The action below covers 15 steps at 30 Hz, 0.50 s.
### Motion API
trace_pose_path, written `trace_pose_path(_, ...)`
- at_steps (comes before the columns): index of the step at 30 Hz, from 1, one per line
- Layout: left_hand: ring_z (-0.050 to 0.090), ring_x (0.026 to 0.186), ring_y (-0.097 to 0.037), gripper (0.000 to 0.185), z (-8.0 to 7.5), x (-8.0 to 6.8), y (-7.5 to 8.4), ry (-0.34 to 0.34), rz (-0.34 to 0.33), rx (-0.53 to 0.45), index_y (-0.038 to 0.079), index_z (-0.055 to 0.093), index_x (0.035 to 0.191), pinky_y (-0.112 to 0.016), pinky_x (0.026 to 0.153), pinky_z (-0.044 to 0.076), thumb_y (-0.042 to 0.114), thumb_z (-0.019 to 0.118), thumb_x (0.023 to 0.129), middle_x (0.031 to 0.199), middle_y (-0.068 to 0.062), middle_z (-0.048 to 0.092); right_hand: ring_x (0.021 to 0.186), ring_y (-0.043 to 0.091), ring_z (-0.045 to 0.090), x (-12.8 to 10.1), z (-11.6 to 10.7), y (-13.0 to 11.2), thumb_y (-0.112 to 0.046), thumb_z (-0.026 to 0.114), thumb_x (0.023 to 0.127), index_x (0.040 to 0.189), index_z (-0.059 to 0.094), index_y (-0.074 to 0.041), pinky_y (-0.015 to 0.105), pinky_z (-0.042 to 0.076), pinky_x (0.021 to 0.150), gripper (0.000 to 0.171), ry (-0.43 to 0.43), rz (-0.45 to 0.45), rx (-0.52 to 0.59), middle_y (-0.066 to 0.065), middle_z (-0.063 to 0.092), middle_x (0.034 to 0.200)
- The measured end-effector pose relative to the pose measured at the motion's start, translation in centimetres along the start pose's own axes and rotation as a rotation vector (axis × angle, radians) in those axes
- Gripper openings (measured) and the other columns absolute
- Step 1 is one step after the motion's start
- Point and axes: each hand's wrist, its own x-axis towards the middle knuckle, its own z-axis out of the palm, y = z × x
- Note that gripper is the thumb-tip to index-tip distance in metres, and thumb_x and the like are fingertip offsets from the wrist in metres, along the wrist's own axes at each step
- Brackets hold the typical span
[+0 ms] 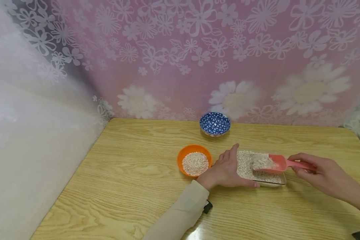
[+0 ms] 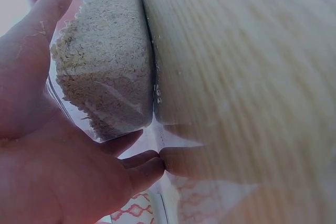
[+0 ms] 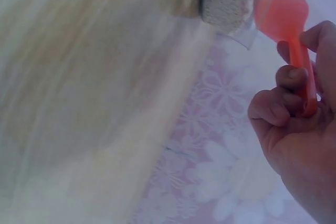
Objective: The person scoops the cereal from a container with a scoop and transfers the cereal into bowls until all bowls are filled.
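A clear rectangular container (image 1: 271, 184) full of oat flakes (image 1: 245, 163) stands on the table at right of centre. My left hand (image 1: 226, 169) holds its left end, the thumb along the near side and the fingers toward the far side. In my right hand (image 1: 325, 171) is the handle of a pink scoop (image 1: 280, 164). The scoop lies over the container with flakes heaped in its mouth. In the right wrist view, curled fingers grip the scoop's handle (image 3: 300, 72). The left wrist view shows flakes (image 2: 107, 45) through the container's wall.
An orange bowl (image 1: 181, 159) with oat flakes in it stands just left of my left hand. Behind it, near the table's back edge, is a blue-and-white patterned bowl (image 1: 215, 123). A pink floral curtain (image 1: 174, 66) hangs behind the wooden table (image 1: 114, 173).
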Motion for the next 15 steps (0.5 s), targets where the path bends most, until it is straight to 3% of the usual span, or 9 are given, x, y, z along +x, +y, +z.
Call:
trace_pose_path(3, 0.030, 0.155, -0.020, 0.130, -0.01, 0.00, 0.00, -0.001, -0.005, 0.003, 0.027, -0.002, 0.165, -0.039, 0.123, 0.035, 0.076, 0.075, 0.073, 0.168, -0.001, 0.026, 0.056, -0.007, 0.039, 0.24, -0.25, -0.38, 0.001, 0.075, 0.088, 0.109, 0.070, -0.016, 0.018, 0.028, 0.048, 0.027, 0.023, -0.034, -0.079, -0.017, 0.068, 0.084)
trace_pose_path(7, 0.029, 0.155, -0.020, 0.130, -0.04, -0.01, 0.01, -0.003, -0.009, 0.002, 0.027, -0.003, 0.165, -0.039, 0.124, 0.035, 0.076, 0.075, 0.073, 0.168, 0.000, 0.026, 0.056, -0.007, 0.035, 0.54, -0.41, -0.60, 0.000, 0.075, 0.088, 0.109, 0.071, -0.015, 0.018, 0.026, 0.049, 0.026, 0.028, -0.049, -0.102, -0.013, 0.069, 0.085)
trace_pose_path(15, 0.025, 0.156, -0.025, 0.133, -0.41, -0.46, 0.36, -0.009, 0.015, 0.016, 0.023, -0.009, 0.165, -0.038, 0.121, 0.038, 0.074, 0.076, 0.075, 0.170, -0.005, 0.016, 0.055, 0.004, 0.050, 0.24, -0.01, -0.21, -0.001, 0.065, 0.098, 0.117, 0.065, -0.008, 0.025, 0.033, 0.045, 0.020, -0.050, 0.098, 0.134, -0.014, 0.067, 0.077)
